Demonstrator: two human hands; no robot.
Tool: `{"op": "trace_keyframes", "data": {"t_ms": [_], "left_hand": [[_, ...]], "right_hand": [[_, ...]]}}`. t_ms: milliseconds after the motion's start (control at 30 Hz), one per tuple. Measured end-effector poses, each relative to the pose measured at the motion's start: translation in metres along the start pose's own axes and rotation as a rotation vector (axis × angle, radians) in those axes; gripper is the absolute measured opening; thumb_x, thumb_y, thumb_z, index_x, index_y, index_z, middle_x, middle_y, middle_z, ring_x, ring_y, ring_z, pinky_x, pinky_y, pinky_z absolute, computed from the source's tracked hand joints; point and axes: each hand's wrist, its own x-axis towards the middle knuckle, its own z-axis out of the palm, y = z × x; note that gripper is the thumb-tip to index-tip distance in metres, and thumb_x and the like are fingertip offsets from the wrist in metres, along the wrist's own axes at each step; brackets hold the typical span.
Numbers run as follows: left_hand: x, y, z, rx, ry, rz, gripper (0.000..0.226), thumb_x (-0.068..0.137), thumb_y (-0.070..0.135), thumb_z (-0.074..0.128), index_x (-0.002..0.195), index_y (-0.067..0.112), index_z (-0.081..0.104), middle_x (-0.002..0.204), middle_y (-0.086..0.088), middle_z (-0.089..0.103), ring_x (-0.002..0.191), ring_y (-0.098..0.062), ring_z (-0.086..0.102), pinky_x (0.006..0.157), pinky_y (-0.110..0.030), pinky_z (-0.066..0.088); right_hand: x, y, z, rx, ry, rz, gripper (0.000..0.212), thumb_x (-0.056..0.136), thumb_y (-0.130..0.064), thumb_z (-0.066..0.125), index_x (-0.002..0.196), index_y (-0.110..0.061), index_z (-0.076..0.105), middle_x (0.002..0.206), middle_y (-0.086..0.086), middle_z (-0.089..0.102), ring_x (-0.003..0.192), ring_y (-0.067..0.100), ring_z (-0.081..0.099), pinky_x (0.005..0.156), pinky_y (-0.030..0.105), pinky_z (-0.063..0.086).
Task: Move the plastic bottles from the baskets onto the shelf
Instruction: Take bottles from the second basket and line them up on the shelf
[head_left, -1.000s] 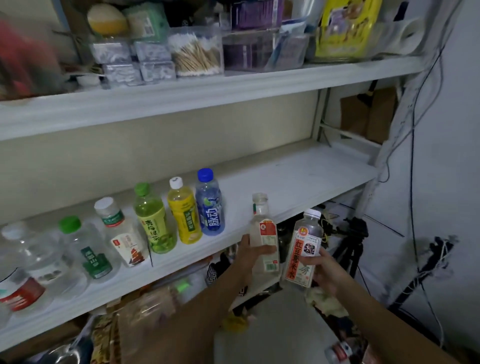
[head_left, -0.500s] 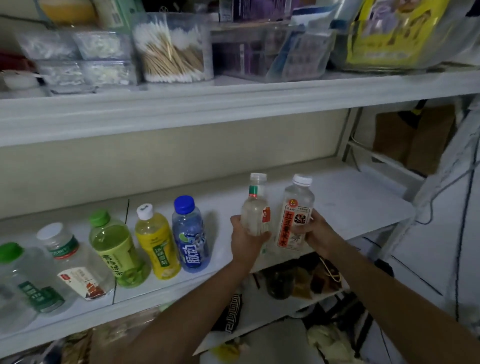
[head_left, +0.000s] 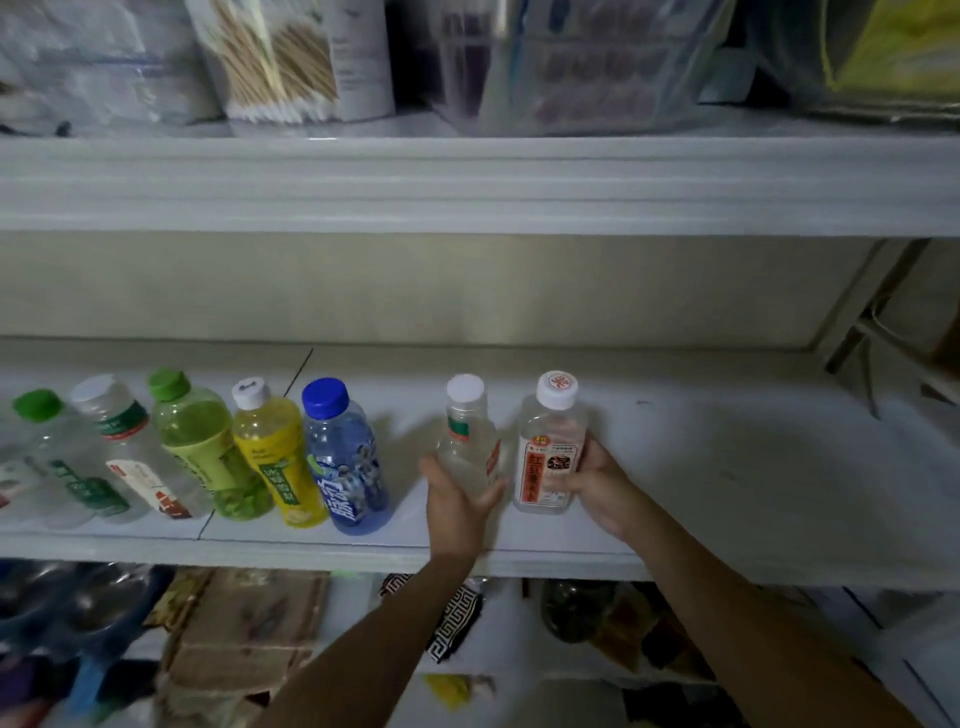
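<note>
My left hand grips a clear bottle with a white cap and a red and green label. My right hand holds a square clear bottle with a white cap and red lettering. Both bottles stand upright on the white middle shelf, side by side. To their left runs a row of bottles: a blue one, a yellow one, a green one and several clear ones. No basket can be made out.
The upper shelf hangs close overhead, loaded with a box of cotton swabs and clear plastic containers. Bare shelf surface stretches to the right of the bottles. Below the shelf edge lie bags and dark clutter.
Both hands carried their bottles up from below the shelf edge and forward over the middle shelf, where they now stand. The view has moved closer to the shelf.
</note>
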Motion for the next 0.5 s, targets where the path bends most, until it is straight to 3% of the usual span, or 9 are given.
{"op": "trace_keyframes", "data": {"t_ms": [100, 267, 333, 367, 433, 500], "left_hand": [[-0.002, 0.004, -0.006, 0.020, -0.108, -0.022, 0.077, 0.062, 0.018, 0.089, 0.109, 0.020, 0.028, 0.113, -0.001, 0.057, 0.103, -0.017, 0.061, 0.087, -0.027, 0.052], [-0.007, 0.002, -0.035, -0.098, -0.510, -0.090, 0.090, 0.065, -0.003, 0.082, 0.129, 0.029, 0.028, 0.132, 0.007, 0.047, 0.122, -0.008, 0.049, 0.092, -0.015, 0.047], [-0.005, 0.006, -0.040, -0.007, -0.473, -0.098, 0.083, 0.065, -0.008, 0.080, 0.130, 0.024, 0.039, 0.129, 0.003, 0.051, 0.123, -0.019, 0.051, 0.091, -0.016, 0.047], [-0.004, 0.009, -0.039, 0.080, -0.420, -0.091, 0.078, 0.064, -0.003, 0.084, 0.129, 0.017, 0.046, 0.126, 0.000, 0.053, 0.121, -0.023, 0.051, 0.092, -0.023, 0.048], [-0.006, 0.015, -0.033, 0.326, -0.308, -0.048, 0.078, 0.060, 0.015, 0.090, 0.126, 0.009, 0.050, 0.121, -0.002, 0.050, 0.116, -0.019, 0.046, 0.095, -0.031, 0.044], [-0.015, 0.019, -0.022, 0.503, -0.141, -0.017, 0.079, 0.059, 0.029, 0.090, 0.122, 0.008, 0.047, 0.115, -0.003, 0.046, 0.111, -0.016, 0.040, 0.094, -0.027, 0.037]], "right_hand": [[0.005, 0.003, -0.002, 0.006, -0.007, 0.019, 0.073, 0.053, 0.010, 0.073, 0.118, -0.016, 0.054, 0.103, 0.008, 0.071, 0.100, 0.025, 0.067, 0.077, 0.036, 0.054], [0.008, 0.007, -0.005, 0.026, -0.066, 0.002, 0.071, 0.053, 0.010, 0.074, 0.117, -0.015, 0.053, 0.104, 0.008, 0.071, 0.098, 0.022, 0.068, 0.075, 0.032, 0.056], [0.008, 0.008, -0.006, 0.022, -0.072, -0.012, 0.072, 0.056, 0.013, 0.073, 0.120, -0.011, 0.052, 0.109, 0.012, 0.069, 0.101, 0.025, 0.067, 0.079, 0.036, 0.055], [0.008, 0.008, -0.007, 0.019, -0.062, -0.014, 0.070, 0.057, 0.016, 0.072, 0.119, -0.011, 0.052, 0.109, 0.013, 0.068, 0.101, 0.026, 0.066, 0.080, 0.037, 0.055], [0.008, 0.010, -0.007, 0.019, -0.033, -0.009, 0.065, 0.061, 0.021, 0.069, 0.114, -0.014, 0.055, 0.107, 0.010, 0.069, 0.100, 0.025, 0.066, 0.078, 0.035, 0.054], [0.007, 0.011, -0.007, 0.014, -0.024, -0.019, 0.063, 0.062, 0.020, 0.069, 0.112, -0.016, 0.056, 0.104, 0.007, 0.070, 0.098, 0.021, 0.066, 0.075, 0.030, 0.055]]}}
